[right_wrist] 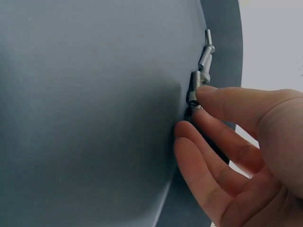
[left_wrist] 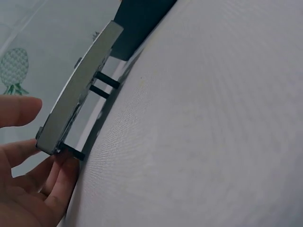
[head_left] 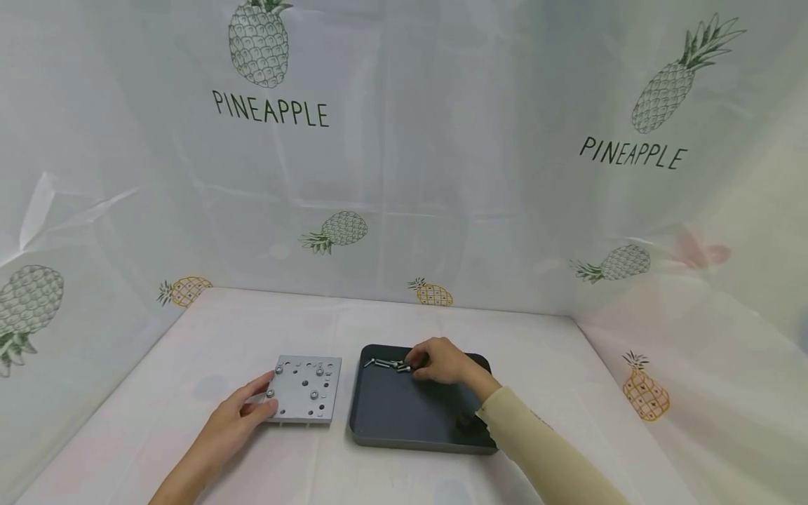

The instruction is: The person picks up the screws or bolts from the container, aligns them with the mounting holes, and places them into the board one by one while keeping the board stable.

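A square silver metal plate (head_left: pixel 293 403) with many holes and several socket-head screws (head_left: pixel 314 395) in it is on the table. In the left wrist view, dark screw shanks (left_wrist: pixel 108 79) stick out below the plate. My left hand (head_left: pixel 235 419) holds the plate's left edge, some fingers reaching beneath it. Over the far side of the dark grey tray (head_left: pixel 404 410), my right hand (head_left: pixel 445 361) pinches a silver screw (right_wrist: pixel 197 81) between thumb and index finger. Other loose screws (head_left: pixel 381 363) lie beside it along the tray's far wall; the fingers partly hide the pinched one.
A small dark lump (head_left: pixel 467 421) shows in the tray's near right part, partly shadowed by the forearm. The tray stands just right of the plate. A white cloth with pineapple prints (head_left: pixel 442 161) hangs behind the table (head_left: pixel 265 319) and along its sides.
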Available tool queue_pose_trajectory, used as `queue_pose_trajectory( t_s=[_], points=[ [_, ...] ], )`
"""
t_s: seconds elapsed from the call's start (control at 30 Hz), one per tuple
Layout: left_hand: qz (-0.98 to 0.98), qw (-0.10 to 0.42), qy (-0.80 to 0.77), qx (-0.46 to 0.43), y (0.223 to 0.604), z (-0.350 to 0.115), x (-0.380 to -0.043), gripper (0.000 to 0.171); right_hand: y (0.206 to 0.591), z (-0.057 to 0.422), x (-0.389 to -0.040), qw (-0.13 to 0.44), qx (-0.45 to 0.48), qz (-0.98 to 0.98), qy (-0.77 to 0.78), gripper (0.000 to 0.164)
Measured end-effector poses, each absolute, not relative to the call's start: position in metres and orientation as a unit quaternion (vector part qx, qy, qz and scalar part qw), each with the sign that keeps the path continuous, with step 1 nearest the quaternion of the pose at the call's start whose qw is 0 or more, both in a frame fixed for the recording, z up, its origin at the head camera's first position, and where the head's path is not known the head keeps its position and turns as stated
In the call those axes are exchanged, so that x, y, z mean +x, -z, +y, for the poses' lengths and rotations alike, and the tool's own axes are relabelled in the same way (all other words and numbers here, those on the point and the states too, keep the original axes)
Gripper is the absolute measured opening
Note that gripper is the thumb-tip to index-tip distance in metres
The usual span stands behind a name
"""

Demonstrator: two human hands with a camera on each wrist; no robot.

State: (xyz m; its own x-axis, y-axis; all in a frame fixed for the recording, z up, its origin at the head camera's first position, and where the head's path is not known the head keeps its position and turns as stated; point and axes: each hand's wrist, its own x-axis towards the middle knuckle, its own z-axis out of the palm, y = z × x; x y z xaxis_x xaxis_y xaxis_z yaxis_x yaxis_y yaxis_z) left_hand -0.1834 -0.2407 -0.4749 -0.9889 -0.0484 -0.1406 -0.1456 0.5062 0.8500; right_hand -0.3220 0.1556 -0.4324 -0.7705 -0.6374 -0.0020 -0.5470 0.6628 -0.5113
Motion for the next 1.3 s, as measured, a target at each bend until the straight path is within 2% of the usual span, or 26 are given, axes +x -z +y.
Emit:
queue_pose_trajectory(
  t_s=[0.23,0.93,1.3],
  points=[
    [0.864,0.049,-0.499,-0.051,0.479,-0.243,-0.182,0.078,0.435,0.151,-0.321,0.086,-0.305,0.917,0.242,0.022],
    [0.841,0.068,-0.534,-0.06,0.479,-0.245,-0.18,0.081,0.443,0.137,-0.313,0.023,-0.272,0.934,0.231,0.013],
    [0.836,0.07,-0.541,-0.058,0.481,-0.244,-0.181,0.08,0.444,0.138,-0.311,0.02,-0.277,0.935,0.22,0.005]
  ],
)
